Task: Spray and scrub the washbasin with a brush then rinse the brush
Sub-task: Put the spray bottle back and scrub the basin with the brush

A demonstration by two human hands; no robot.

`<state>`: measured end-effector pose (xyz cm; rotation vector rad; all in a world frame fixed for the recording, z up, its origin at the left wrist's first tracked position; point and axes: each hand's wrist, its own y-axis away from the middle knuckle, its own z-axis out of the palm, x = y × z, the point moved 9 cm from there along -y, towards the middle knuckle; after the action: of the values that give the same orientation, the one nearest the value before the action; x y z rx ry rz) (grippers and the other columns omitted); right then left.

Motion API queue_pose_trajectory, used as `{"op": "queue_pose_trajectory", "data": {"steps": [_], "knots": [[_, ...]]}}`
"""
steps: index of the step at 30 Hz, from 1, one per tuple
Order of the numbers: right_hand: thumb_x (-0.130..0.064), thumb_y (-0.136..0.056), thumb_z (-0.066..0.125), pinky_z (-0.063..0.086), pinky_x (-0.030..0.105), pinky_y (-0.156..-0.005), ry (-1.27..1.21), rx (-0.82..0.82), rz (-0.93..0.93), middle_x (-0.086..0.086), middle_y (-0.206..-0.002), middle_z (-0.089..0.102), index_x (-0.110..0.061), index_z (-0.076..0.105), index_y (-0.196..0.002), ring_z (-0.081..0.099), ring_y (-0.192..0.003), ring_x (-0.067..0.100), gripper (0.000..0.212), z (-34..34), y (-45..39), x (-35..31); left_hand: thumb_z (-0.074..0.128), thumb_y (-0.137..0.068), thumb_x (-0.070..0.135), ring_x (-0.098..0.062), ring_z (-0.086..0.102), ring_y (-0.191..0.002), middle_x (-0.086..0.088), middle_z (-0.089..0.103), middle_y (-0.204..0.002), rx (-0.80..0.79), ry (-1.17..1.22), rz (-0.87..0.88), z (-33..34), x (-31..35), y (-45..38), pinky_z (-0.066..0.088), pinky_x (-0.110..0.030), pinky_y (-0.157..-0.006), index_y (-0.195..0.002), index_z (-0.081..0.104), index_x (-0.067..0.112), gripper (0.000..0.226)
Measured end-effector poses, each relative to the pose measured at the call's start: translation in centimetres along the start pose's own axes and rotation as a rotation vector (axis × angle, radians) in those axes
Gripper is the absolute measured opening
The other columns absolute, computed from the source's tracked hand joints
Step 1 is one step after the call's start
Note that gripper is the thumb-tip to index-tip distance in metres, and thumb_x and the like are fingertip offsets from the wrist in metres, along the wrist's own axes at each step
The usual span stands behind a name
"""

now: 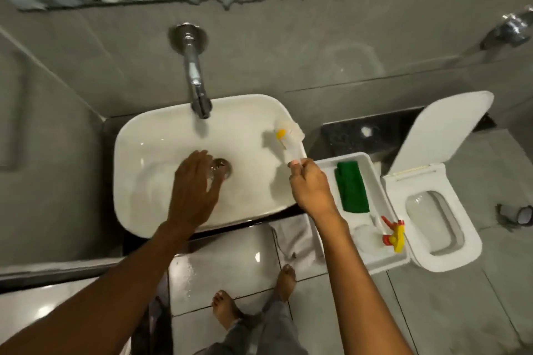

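A white rectangular washbasin (150, 135) fills the middle of the view, under a chrome wall tap (193, 72). My left hand (196, 184) lies flat inside the bowl, fingers spread, partly covering the metal drain (223, 168). My right hand (310, 184) is at the basin's right rim, shut on the pale handle of a brush (288, 138). The brush's white head with a yellow spot reaches into the basin's far right corner. It looks blurred.
A white tray (372, 179) right of the basin holds a green scrub pad (352, 187) and a spray bottle with a yellow and red trigger (395, 235). A white toilet (438, 210) with its lid up stands further right. A cloth (291, 236) hangs below the counter edge.
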<state>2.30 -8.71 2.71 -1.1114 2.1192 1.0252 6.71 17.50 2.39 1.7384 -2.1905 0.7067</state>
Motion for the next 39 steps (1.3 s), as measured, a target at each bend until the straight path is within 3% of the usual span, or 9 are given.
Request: {"op": "queue_pose_trajectory", "data": {"steps": [3, 9, 13, 17, 19, 24, 28, 34, 39], "knots": [[-0.038, -0.111, 0.034, 0.052, 0.042, -0.102, 0.141, -0.135, 0.024, 0.014, -0.126, 0.073, -0.01, 0.073, -0.125, 0.066, -0.118, 0.036, 0.05, 4.7, -0.7, -2.5, 0.043, -0.106, 0.047, -0.046, 0.055, -0.141, -0.028, 0.064, -0.143, -0.023, -0.144, -0.121, -2.9, -7.3, 0.7, 0.037, -0.06, -0.122, -0.133, 0.063, -0.005, 0.062], [-0.027, -0.108, 0.043, 0.049, 0.037, -0.091, 0.481, -0.195, 0.121, 0.018, -0.132, 0.068, -0.002, 0.064, -0.128, 0.066, -0.122, 0.038, 0.038, 9.7, -5.1, -2.5, 0.043, -0.107, 0.046, -0.034, 0.025, -0.164, -0.017, 0.031, -0.174, -0.04, -0.168, -0.158, -3.9, -11.7, 1.4, 0.016, -0.054, -0.134, -0.157, 0.042, 0.0, 0.068], [-0.026, -0.105, 0.047, 0.052, 0.039, -0.095, 0.625, -0.181, 0.167, 0.017, -0.134, 0.068, -0.004, 0.064, -0.133, 0.067, -0.122, 0.036, 0.04, 10.6, -7.4, -2.4, 0.05, -0.109, 0.034, -0.034, 0.04, -0.156, -0.016, 0.043, -0.168, 0.171, -0.087, -0.213, -5.9, -12.6, 1.6, 0.027, -0.056, -0.13, -0.148, 0.052, 0.002, 0.05], [-0.029, -0.106, 0.044, 0.051, 0.041, -0.101, 0.687, -0.456, 0.078, 0.022, -0.139, 0.065, -0.001, 0.062, -0.137, 0.063, -0.128, 0.042, 0.046, 17.7, -4.4, -3.0, 0.05, -0.11, 0.032, -0.036, 0.048, -0.15, -0.014, 0.047, -0.164, 0.194, -0.03, -0.254, -5.9, -13.4, 1.7, 0.038, -0.054, -0.124, -0.144, 0.056, 0.004, 0.044], [-0.035, -0.107, 0.041, 0.052, 0.041, -0.101, 0.697, -0.487, 0.065, 0.021, -0.138, 0.066, -0.003, 0.062, -0.137, 0.064, -0.127, 0.041, 0.048, 18.5, -3.3, -2.5, 0.047, -0.111, 0.034, -0.035, 0.049, -0.149, -0.013, 0.048, -0.164, 0.182, -0.024, -0.27, -5.7, -13.5, 1.7, 0.041, -0.054, -0.122, -0.143, 0.056, 0.005, 0.044], [-0.028, -0.112, 0.034, 0.049, 0.041, -0.106, 0.656, -0.24, 0.208, 0.021, -0.14, 0.063, -0.005, 0.059, -0.14, 0.061, -0.131, 0.039, 0.045, 13.9, -6.2, -1.8, 0.048, -0.112, 0.031, -0.034, 0.049, -0.15, -0.011, 0.048, -0.164, 0.183, -0.032, -0.32, -5.5, -14.2, 1.6, 0.044, -0.052, -0.121, -0.142, 0.057, 0.007, 0.04], [-0.039, -0.109, 0.04, 0.052, 0.04, -0.103, 0.584, -0.453, 0.116, 0.021, -0.135, 0.067, -0.005, 0.063, -0.134, 0.065, -0.127, 0.039, 0.048, 21.6, -0.5, -3.7, 0.049, -0.111, 0.029, -0.036, 0.052, -0.147, -0.013, 0.05, -0.163, 0.178, -0.039, -0.335, -5.3, -14.6, 1.5, 0.048, -0.053, -0.118, -0.141, 0.059, 0.007, 0.038], [-0.046, -0.11, 0.039, 0.052, 0.042, -0.103, 0.46, -0.159, 0.375, 0.018, -0.131, 0.071, -0.009, 0.071, -0.13, 0.066, -0.124, 0.039, 0.053, 15.3, -2.5, -2.3, 0.046, -0.112, 0.03, -0.035, 0.053, -0.146, -0.013, 0.051, -0.162, 0.183, -0.066, -0.338, -5.3, -14.4, 1.6, 0.051, -0.051, -0.115, -0.139, 0.06, 0.005, 0.039], [-0.047, -0.106, 0.044, 0.053, 0.038, -0.101, 0.633, -0.442, 0.153, 0.015, -0.131, 0.071, -0.009, 0.069, -0.128, 0.069, -0.124, 0.035, 0.051, 21.9, 1.1, -5.5, 0.05, -0.11, 0.035, -0.037, 0.054, -0.144, -0.017, 0.053, -0.16, 0.165, -0.06, -0.337, -5.2, -14.4, 1.5, 0.05, -0.052, -0.115, -0.137, 0.061, 0.003, 0.043]]}}
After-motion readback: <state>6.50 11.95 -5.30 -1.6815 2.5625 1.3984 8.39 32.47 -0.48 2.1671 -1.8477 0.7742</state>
